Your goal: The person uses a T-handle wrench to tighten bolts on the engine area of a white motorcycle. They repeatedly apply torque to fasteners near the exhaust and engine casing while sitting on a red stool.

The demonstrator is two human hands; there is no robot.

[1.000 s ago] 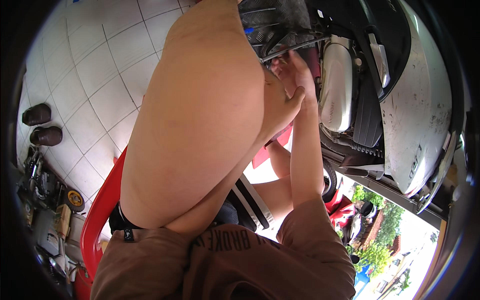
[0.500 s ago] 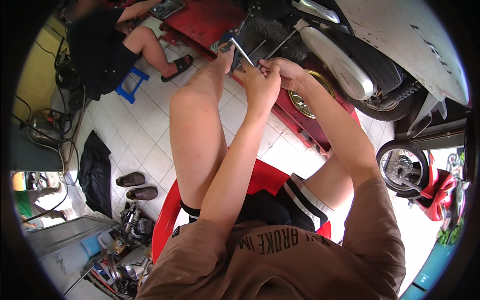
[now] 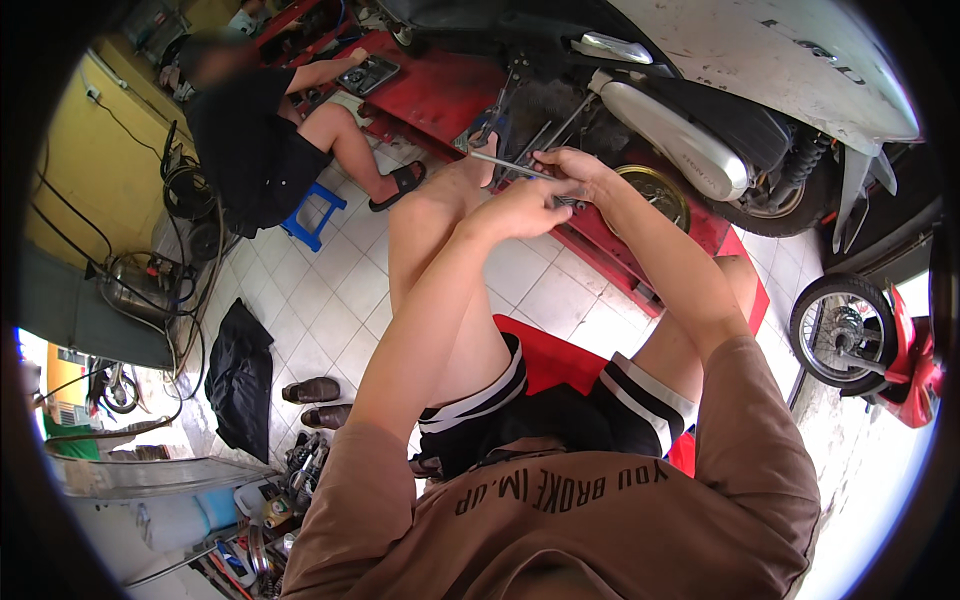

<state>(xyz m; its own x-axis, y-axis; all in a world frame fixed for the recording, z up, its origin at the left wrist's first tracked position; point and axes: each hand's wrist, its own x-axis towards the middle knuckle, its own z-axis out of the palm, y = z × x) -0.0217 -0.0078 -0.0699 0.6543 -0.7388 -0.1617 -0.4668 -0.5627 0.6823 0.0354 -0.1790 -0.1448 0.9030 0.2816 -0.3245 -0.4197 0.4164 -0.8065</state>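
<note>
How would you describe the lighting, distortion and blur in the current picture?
In the head view, sunlight bleaches the ground at lower right; fisheye curvature bends straight edges near the black rim; the co-worker's head is blurred, while the left hand and metal rod look fairly sharp.

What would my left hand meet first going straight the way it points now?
Your bare left hand would probably meet your bare right hand first, near the wrist; they may be touching, as depth is unclear.
</note>
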